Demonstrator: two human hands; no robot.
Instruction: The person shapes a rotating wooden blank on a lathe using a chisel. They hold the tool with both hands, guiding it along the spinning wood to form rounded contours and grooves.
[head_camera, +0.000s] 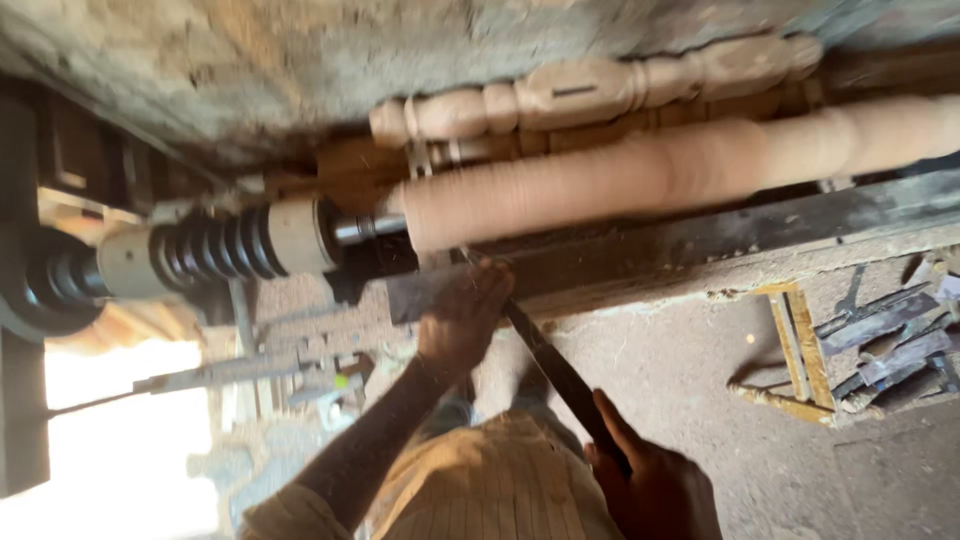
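A long pale wooden workpiece is mounted on a lathe, its surface blurred. My left hand presses the front of a long dark chisel down on the dark metal tool rest, the tip touching the workpiece near its left end. My right hand grips the chisel's handle end, low and close to my body. A finished turned wooden spindle lies behind the workpiece.
The lathe's drive shaft with a grooved black and cream pulley sits at the left. A wooden tray of metal tools lies at the right on the dusty ground. A rough wall runs behind. Bright light fills the lower left.
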